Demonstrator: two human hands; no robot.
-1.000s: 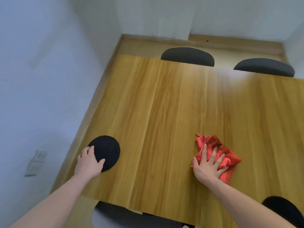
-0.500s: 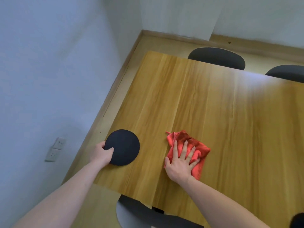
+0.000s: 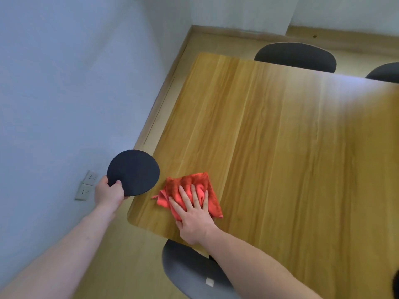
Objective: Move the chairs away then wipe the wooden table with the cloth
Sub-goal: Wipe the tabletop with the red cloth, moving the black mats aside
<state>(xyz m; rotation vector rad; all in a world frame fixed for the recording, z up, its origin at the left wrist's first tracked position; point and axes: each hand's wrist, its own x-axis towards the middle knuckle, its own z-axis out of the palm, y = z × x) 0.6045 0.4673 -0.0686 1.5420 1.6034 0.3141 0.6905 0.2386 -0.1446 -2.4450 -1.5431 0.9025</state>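
in the head view the right hand lay flat, fingers spread and straight, pressing the red cloth onto the wooden table near its near left corner — wiping looked underway there. the left hand pinched a black disc by its rim, held off the table's left edge. chairs — one at the near edge, another at the far edge — sat close, so that step seemed unfinished.

No legible text, labels, nos. or signs anywhere in view.
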